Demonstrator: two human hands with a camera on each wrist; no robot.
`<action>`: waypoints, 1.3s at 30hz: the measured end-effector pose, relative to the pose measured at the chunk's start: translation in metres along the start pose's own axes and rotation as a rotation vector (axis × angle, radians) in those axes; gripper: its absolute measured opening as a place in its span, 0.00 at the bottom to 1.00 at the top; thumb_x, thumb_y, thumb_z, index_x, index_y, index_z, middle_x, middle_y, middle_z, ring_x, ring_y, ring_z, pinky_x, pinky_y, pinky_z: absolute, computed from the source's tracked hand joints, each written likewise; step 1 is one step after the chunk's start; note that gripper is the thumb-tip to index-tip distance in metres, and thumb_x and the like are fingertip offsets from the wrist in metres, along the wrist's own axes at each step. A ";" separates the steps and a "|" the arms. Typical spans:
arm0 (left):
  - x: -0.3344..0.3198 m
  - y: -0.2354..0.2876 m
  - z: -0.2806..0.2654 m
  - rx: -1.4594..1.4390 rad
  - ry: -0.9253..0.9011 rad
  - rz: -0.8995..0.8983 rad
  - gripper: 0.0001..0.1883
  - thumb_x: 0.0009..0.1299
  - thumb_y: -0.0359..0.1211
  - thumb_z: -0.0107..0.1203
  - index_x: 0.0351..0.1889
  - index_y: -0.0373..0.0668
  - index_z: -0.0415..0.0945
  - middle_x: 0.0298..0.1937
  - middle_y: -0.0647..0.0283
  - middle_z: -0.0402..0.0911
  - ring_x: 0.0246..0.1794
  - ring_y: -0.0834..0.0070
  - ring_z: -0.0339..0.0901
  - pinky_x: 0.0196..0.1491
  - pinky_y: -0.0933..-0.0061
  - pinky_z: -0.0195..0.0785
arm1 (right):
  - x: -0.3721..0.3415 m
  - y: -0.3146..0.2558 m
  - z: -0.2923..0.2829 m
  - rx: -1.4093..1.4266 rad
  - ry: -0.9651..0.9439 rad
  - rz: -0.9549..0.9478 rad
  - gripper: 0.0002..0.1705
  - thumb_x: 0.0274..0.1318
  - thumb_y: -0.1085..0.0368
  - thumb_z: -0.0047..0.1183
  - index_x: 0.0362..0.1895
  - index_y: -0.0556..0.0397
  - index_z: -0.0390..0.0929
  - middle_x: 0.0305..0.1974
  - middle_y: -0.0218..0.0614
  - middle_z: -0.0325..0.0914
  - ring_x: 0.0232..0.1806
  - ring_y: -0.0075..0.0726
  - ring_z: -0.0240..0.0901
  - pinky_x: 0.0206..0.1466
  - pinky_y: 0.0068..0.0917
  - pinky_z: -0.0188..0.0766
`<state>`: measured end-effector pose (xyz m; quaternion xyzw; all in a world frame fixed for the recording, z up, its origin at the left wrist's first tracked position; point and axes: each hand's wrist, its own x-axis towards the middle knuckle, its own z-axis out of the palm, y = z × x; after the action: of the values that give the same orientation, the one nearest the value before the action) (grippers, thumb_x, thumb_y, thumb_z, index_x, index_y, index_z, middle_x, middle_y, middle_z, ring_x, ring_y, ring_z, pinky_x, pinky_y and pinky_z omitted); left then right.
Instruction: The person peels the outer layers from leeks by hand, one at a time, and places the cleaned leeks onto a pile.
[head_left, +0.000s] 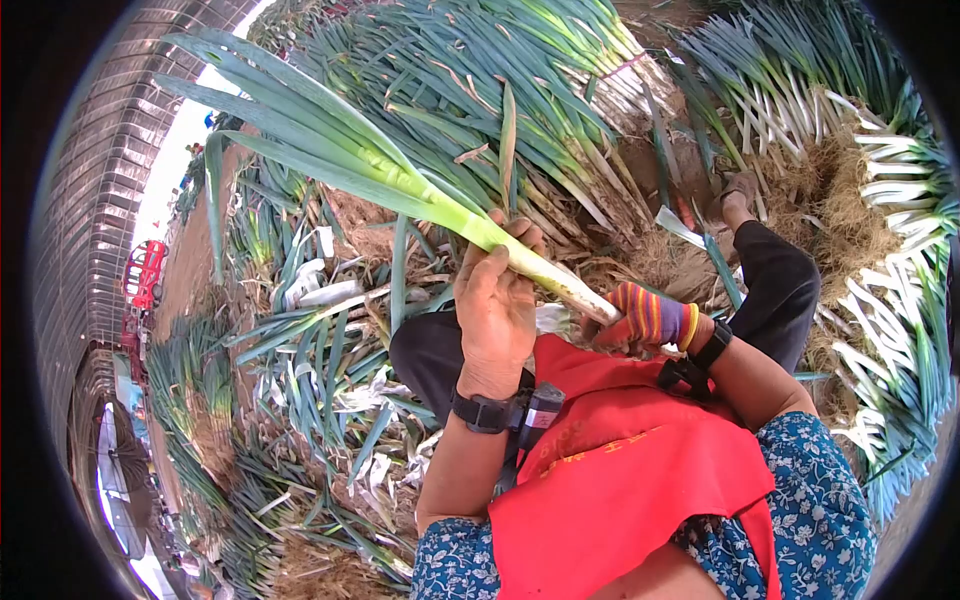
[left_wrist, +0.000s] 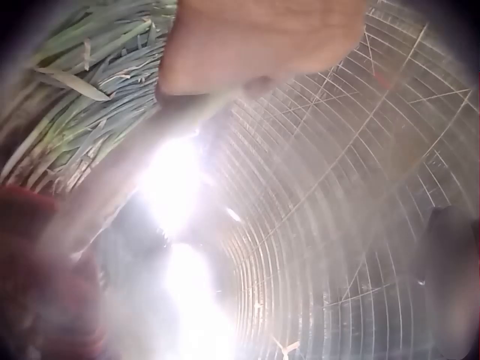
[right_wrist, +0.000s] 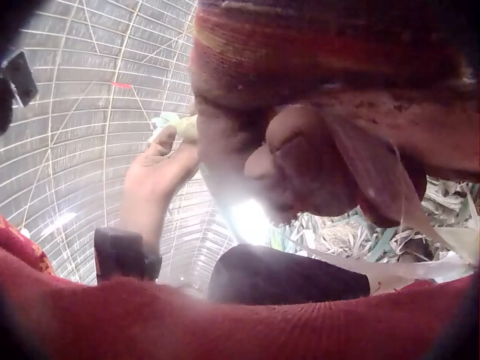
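Note:
A long leek (head_left: 450, 212) lies slantwise across the person's lap, its green leaves fanned out to the upper left and its pale end at the lower right. The bare left hand (head_left: 497, 300) grips the stalk partway along, with the thumb over it. At the pale end is the right hand (head_left: 648, 320), in a striped glove that leaves the fingertips bare. Its fingers are curled, and in the right wrist view they pinch a thin, translucent strip of leek skin (right_wrist: 375, 161) that trails off to the lower right. The left wrist view shows the stalk blurred.
Piles of untrimmed leeks (head_left: 450, 90) lie ahead. White-stemmed leeks (head_left: 890, 290) are lined up at the right beside a heap of roots (head_left: 825, 190). Stripped leaves and skins (head_left: 350, 370) litter the ground at the left. A red apron (head_left: 630, 480) covers the lap.

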<state>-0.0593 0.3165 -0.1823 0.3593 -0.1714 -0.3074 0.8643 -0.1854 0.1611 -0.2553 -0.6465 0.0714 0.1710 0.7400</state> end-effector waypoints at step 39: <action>-0.012 -0.014 -0.022 -0.031 0.439 -0.121 0.07 0.65 0.29 0.55 0.36 0.34 0.71 0.32 0.60 0.77 0.29 0.69 0.77 0.31 0.66 0.74 | 0.033 -0.063 0.040 -1.491 0.654 -1.143 0.17 0.36 0.63 0.53 0.36 0.53 0.72 0.35 0.37 0.68 0.37 0.44 0.68 0.35 0.40 0.65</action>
<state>-0.0629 0.3282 -0.2081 0.4140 0.0475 -0.2756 0.8663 -0.1377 0.1991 -0.2011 -0.8988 -0.1761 -0.3969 0.0596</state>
